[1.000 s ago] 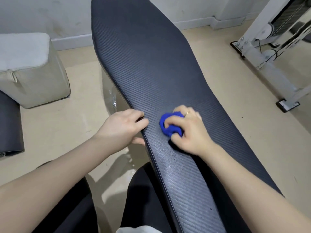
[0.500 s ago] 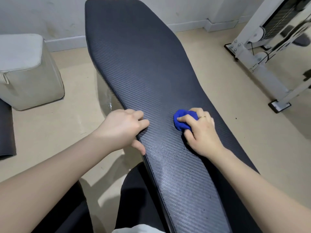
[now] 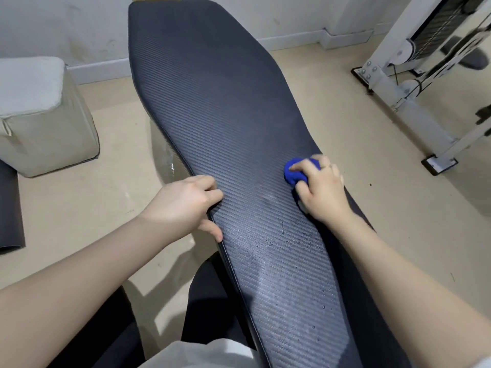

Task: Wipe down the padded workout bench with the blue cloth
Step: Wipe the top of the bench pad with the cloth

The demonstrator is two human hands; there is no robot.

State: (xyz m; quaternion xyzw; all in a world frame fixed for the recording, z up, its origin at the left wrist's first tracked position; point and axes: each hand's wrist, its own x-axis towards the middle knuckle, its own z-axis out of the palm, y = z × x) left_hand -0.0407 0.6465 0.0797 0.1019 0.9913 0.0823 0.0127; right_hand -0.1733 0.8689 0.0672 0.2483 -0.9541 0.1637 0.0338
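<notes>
The long black padded bench (image 3: pixel 218 107) with a ribbed carbon-weave surface runs from the bottom right up to the wall. My right hand (image 3: pixel 322 193) presses a bunched blue cloth (image 3: pixel 293 172) onto the pad close to its right edge; only the cloth's front part shows past my fingers. My left hand (image 3: pixel 186 203) grips the bench's left edge, fingers on top and thumb below the rim. Water droplets and a damp sheen lie on the pad just in front of my hands.
A beige padded block (image 3: pixel 45 120) with a white top stands on the floor at the left, a dark mat (image 3: pixel 9 208) beside it. A white machine frame (image 3: pixel 414 107) with pulleys and cables occupies the right. A wall with a skirting board closes the back.
My right hand has slid the blue cloth across the pad from near the left edge to the right edge. My left hand has kept its hold on the left rim.
</notes>
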